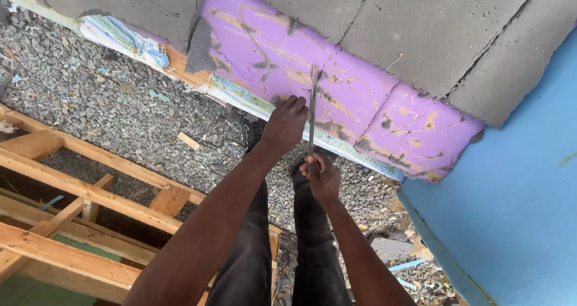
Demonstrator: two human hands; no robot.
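Now, my readout:
Right hand [323, 178]: my grip is clenched on the handle of a hand saw [312, 110].
Saw: blade upright against the purple foam board [282, 47].
Left hand [285, 124]: fingers curled, knuckles pressed on the board's lower edge, just beside the blade.
Underfoot: gravel [120, 110].

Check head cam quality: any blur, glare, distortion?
Head view: even daylight with soft shadows and no glare. Sharp on the gravel and purple foam. Slight blur on the right hand and saw; the left hand is crisp. Wide-angle bend shows in the timber frame.
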